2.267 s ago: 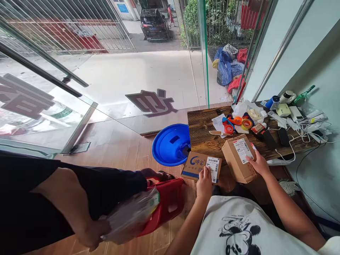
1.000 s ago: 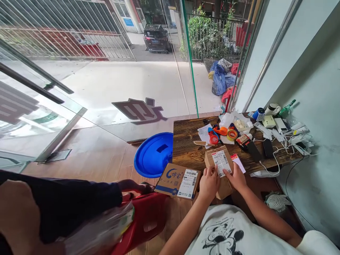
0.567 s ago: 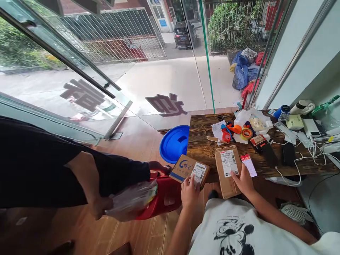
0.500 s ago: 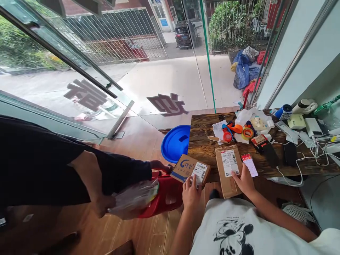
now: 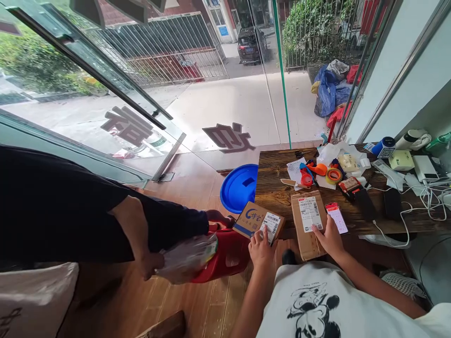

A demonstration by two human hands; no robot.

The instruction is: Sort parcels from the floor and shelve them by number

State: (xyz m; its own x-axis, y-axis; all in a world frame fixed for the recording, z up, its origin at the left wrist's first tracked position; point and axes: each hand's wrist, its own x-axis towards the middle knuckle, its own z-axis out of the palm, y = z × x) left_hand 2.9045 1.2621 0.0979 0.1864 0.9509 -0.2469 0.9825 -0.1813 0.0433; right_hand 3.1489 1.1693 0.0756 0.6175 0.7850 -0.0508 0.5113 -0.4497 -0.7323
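My left hand is at the near edge of a small cardboard box with blue print and a white label. Its index finger lies stretched over the label, the other fingers are curled at the edge, and the thumb is hidden. My right hand grips the right side of a taller cardboard box, its thumb on the white shipping label. That box lies partly over the table's near edge. Just right of it is a phone with a lit screen.
The wooden table bears a knife, tape rolls, chargers and tangled white cables. A blue lid or tub and a red plastic container stand left. Another person in dark clothes holds a clear plastic bag.
The view has shifted slightly left, and a pale sack now shows at the lower left. My left index finger is straighter on the label. Both boxes stay at my hands.
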